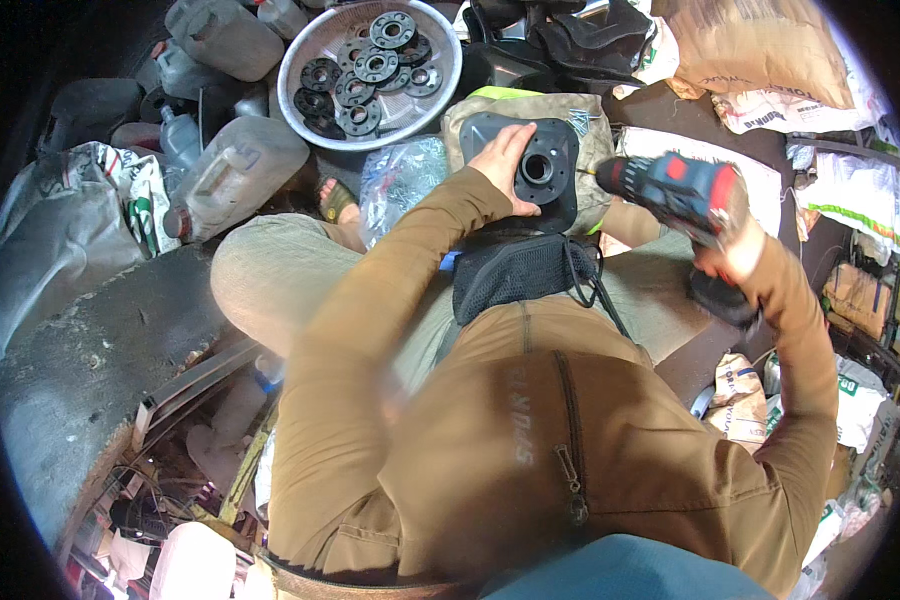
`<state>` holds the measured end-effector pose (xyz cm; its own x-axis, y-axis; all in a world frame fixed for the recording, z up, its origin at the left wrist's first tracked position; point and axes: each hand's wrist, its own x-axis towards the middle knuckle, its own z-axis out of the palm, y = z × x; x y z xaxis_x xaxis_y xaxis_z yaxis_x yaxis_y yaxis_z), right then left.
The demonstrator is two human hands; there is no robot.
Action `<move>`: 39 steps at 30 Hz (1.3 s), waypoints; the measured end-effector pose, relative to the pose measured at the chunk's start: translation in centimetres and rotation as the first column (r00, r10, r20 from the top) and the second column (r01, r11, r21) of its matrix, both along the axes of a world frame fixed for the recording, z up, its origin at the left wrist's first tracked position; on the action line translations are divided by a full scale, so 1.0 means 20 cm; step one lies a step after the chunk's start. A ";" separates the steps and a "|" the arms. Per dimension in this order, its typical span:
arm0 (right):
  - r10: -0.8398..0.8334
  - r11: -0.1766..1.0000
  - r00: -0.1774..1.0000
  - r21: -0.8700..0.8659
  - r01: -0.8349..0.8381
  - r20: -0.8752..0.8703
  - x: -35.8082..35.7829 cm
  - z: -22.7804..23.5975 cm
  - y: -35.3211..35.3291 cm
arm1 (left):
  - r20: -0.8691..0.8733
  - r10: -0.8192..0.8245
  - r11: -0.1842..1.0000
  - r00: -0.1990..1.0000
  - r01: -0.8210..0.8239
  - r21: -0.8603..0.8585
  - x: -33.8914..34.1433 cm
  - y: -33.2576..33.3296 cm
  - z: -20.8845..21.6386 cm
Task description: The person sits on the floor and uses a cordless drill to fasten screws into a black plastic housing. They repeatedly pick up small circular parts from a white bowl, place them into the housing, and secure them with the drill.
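Bkgd basket (pixel 405 112) has blk flanges (pixel 365 75), R grip (pixel 738 248) a drill (pixel 675 188).

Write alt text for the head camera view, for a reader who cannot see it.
A person's left hand rests on a square black plate with a raised round centre, while the right hand grips a cordless drill pointed toward the plate's right side. Beyond sits a white basket of round black flanges, with greyish plastic jugs to its left.

Left forearm (pixel 400 262) angled forward and inward; left hand (pixel 503 166) spread wide, its back facing up. Right forearm (pixel 794 315) extended forward, outboard; right hand (pixel 740 250) curled in a grip, slightly blurred.
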<state>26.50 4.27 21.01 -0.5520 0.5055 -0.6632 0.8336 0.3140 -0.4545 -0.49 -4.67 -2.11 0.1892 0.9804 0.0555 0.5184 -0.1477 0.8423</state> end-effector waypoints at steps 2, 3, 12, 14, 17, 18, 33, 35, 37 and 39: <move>0.209 0.954 0.972 0.242 -0.177 -0.109 0.22 0.01 -0.11 | 0.055 -0.013 1.000 0.998 0.012 0.010 -0.07 0.00 -0.04; 0.238 0.955 0.969 0.200 -0.220 -0.070 0.32 0.02 -0.19 | 0.030 -0.026 1.000 0.999 0.026 -0.008 -0.10 0.00 -0.06; -0.258 0.965 0.956 -0.019 0.263 0.136 0.42 -0.15 -0.74 | -0.235 0.162 0.986 0.958 -0.148 0.073 0.01 -0.03 -0.26; 0.003 0.993 0.941 -0.109 0.036 0.338 0.39 -0.08 -0.60 | -0.244 0.175 0.982 0.954 -0.152 0.109 0.02 -0.03 -0.28; 0.068 0.929 0.995 0.368 -0.038 -0.068 0.24 -0.07 -0.34 | -0.257 0.176 0.981 0.950 -0.148 0.124 0.01 -0.02 -0.29; 0.088 0.881 0.966 0.472 0.040 -0.244 0.15 -0.10 -0.28 | -0.255 0.176 0.980 0.951 -0.145 0.134 0.01 -0.02 -0.29; 0.325 0.832 0.738 0.550 0.074 -0.591 -0.50 -1.10 -0.10 | -0.178 0.168 0.978 0.970 -0.141 0.155 0.00 -0.02 -0.27; 0.340 0.829 0.711 0.553 0.082 -0.615 -0.51 -1.09 -0.08 | -0.187 0.178 0.975 0.966 -0.147 0.169 0.00 -0.02 -0.27; 0.354 0.835 0.705 0.547 0.058 -0.615 -0.51 -1.08 -0.08 | -0.183 0.185 0.973 0.965 -0.155 0.169 0.00 -0.03 -0.27; 0.358 0.840 0.696 0.541 0.052 -0.623 -0.51 -1.07 -0.07 | -0.172 0.181 0.974 0.968 -0.152 0.166 0.00 -0.03 -0.27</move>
<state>16.37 2.84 -0.46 -0.8326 0.4980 0.2424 0.2705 0.7476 -0.6066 -0.51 -5.21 -7.44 0.0447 0.9820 0.1837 0.6910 -0.1632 0.7042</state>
